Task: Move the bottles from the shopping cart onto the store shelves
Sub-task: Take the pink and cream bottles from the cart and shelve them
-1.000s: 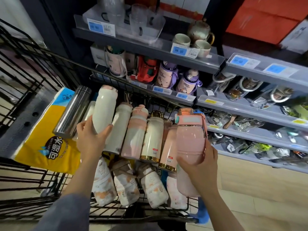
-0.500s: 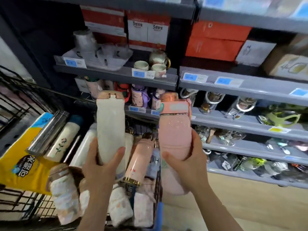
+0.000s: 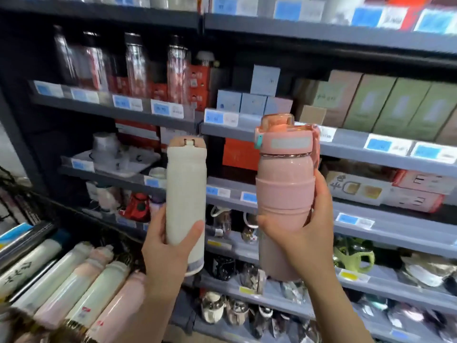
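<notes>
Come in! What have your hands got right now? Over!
Left hand grips white bottle, upright. Right hand grips pink bottle, upright. Both held up before the shelves, not yet placed. Over.

The cream bottle (image 3: 186, 194) has a matt, faintly grainy body under a smooth peach plastic cap. The pink bottle (image 3: 284, 206) looks like glossy plastic, with a softer, duller ribbed band round its middle and a thin shiny metal ring below the lid. The bottles in the cart (image 3: 81, 293) are smooth with a satin sheen. The grey shelves (image 3: 247, 129) look like painted metal, fronted by glossy plastic label strips; the boxes (image 3: 385, 105) are matt cardboard.
</notes>
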A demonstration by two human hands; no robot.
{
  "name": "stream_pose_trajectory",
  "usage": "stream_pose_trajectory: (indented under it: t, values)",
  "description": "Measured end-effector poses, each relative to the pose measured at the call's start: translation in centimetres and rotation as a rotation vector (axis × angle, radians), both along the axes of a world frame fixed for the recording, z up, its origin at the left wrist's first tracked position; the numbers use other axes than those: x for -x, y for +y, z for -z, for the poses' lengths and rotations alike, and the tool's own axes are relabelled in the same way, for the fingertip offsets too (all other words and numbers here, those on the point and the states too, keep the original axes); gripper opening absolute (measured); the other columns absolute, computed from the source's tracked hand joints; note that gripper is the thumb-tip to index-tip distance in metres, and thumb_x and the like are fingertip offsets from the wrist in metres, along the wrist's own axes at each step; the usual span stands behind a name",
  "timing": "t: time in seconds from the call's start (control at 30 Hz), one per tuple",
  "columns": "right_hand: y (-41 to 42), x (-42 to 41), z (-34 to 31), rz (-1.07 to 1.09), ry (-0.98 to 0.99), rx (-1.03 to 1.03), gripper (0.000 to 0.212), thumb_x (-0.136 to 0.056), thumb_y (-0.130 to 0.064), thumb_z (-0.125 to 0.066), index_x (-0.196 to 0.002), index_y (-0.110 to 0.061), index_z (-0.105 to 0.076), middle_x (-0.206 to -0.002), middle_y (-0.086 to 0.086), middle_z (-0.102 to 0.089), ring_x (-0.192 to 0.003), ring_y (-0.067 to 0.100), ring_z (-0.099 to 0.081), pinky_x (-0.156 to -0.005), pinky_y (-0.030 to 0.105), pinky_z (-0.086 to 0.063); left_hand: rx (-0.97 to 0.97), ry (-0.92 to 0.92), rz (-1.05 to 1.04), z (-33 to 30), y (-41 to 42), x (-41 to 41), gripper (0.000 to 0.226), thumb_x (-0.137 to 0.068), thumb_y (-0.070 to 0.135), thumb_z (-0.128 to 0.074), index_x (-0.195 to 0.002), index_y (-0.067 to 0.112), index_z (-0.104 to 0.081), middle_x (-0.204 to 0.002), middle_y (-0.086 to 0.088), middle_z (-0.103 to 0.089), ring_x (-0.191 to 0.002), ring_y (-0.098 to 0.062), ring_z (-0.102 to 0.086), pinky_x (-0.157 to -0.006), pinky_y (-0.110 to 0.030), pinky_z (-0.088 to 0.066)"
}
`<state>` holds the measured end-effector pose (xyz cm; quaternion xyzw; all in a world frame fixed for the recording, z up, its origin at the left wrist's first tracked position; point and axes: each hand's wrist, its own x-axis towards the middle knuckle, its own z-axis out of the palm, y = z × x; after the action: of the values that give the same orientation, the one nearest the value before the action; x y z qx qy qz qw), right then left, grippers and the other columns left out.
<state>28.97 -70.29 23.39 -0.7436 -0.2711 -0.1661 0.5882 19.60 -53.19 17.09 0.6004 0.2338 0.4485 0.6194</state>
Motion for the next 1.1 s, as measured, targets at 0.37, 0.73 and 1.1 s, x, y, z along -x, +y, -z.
stream_pose_trajectory:
  t: [0.37,0.73,1.1]
  values:
    - [4.1,-7.9,-17.0,0.038,-0.360,-0.162,0.102,-0.050,-0.041,-0.081,-0.140,-0.032,-0.033,-0.131,-0.006,-0.044,-0.114,0.013,-0.051,-0.091,0.037,-0.049,-0.099,-0.299,-0.114,-11.7,3.5,-8.2,0.059,-0.074,0.023,-0.080,-0.125,0.028,-0.052,-0.106,0.018,-0.060,-0.094,-0.009,-0.060,-0.075,-0.032,-0.049]
    - [18.6,-17.7,-36.8,0.019,-0.470,-0.349,0.114,-0.052,-0.046,-0.086,-0.145,-0.018,-0.027,-0.134,0.005,-0.037,-0.117,0.018,-0.046,-0.096,0.034,-0.046,-0.147,-0.487,-0.102,-18.9,13.7,-16.0,0.060,-0.069,0.028,-0.083,-0.119,0.036,-0.050,-0.109,0.012,-0.060,-0.095,-0.010,-0.059,-0.075,-0.031,-0.047]
    - [27.7,-25.4,-37.4,0.212,-0.495,-0.278,0.127,-0.066,-0.037,-0.084,-0.153,-0.014,0.007,-0.139,0.012,-0.022,-0.121,0.026,-0.041,-0.089,0.023,-0.036,-0.082,-0.470,-0.121,-16.2,16.8,-17.7,0.061,-0.059,0.025,-0.085,-0.097,0.055,-0.048,-0.102,0.022,-0.061,-0.091,-0.002,-0.059,-0.070,-0.020,-0.043]
